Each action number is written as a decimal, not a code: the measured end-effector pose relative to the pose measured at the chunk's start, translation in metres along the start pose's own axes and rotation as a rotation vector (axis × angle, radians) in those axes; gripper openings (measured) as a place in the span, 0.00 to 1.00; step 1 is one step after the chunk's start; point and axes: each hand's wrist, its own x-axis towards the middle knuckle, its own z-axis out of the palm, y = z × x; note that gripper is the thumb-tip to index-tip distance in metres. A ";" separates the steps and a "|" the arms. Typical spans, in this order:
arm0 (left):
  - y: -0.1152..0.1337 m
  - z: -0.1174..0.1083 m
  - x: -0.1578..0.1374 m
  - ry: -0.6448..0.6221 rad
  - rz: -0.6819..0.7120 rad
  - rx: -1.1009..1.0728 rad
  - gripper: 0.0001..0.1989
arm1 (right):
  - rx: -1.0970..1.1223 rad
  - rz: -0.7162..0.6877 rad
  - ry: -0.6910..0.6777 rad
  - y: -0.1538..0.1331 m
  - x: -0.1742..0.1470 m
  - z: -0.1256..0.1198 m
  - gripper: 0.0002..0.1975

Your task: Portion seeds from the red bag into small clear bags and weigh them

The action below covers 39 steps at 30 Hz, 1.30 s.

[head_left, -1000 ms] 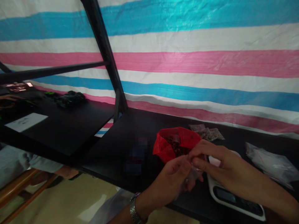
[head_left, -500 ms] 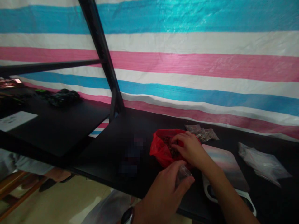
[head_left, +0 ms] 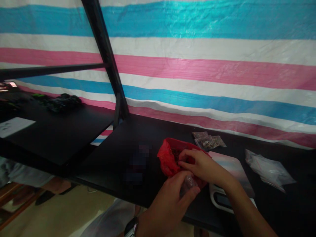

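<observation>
My left hand grips a small clear plastic bag between thumb and fingers, in front of the red plastic bag. The red bag stands with its mouth open, and small brownish pieces lie inside it. Over that mouth is my right hand, with thumb and forefinger drawn together in a pinch. Whatever sits between those fingertips is too small to name. A kitchen scale with a shiny plate lies beside my right forearm, which partly covers it.
Several small filled clear bags lie behind the red bag. A pile of flat clear bags is to the right of the scale. A black post rises by the black table, before a striped sheet. A blurred patch covers the table's left part.
The right hand's thumb and forefinger have come closer together at the red bag's mouth. The red bag's near left rim has folded inward. The view has shifted slightly.
</observation>
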 end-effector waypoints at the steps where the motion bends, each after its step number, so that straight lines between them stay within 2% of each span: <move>1: -0.001 -0.001 0.000 -0.004 0.005 0.019 0.15 | 0.034 0.006 -0.009 0.002 0.000 0.000 0.06; 4: -0.002 -0.006 -0.001 -0.023 0.014 0.082 0.20 | 0.135 0.048 -0.022 0.008 0.001 -0.002 0.09; 7: 0.001 -0.013 -0.004 -0.034 0.013 0.029 0.22 | 0.180 0.050 0.048 0.014 0.002 -0.008 0.12; 9: 0.003 -0.015 -0.005 -0.041 0.006 -0.138 0.24 | 0.203 0.035 0.103 0.016 0.001 -0.013 0.14; 13: 0.005 -0.011 0.003 -0.021 0.057 -0.652 0.33 | 0.299 0.082 0.155 0.015 -0.003 -0.024 0.16; 16: 0.004 -0.004 0.017 0.085 0.088 -0.783 0.32 | 0.350 0.121 0.220 0.013 -0.005 -0.031 0.18; 22: -0.002 0.004 0.041 0.247 0.068 -0.645 0.27 | 0.299 0.052 0.389 -0.005 -0.013 -0.040 0.16; 24: -0.001 0.006 0.045 0.281 0.085 -0.636 0.25 | 0.225 0.024 0.425 -0.015 -0.015 -0.039 0.13; 28: 0.003 0.009 0.051 0.339 0.132 -0.545 0.24 | 0.035 0.053 0.516 -0.028 -0.017 -0.031 0.08; 33: 0.001 0.007 0.054 0.378 0.120 -0.361 0.24 | -0.063 0.044 0.503 -0.033 -0.015 -0.025 0.03; 39: -0.006 0.005 0.054 0.340 0.184 -0.157 0.27 | 0.035 0.024 0.466 -0.034 -0.017 -0.028 0.05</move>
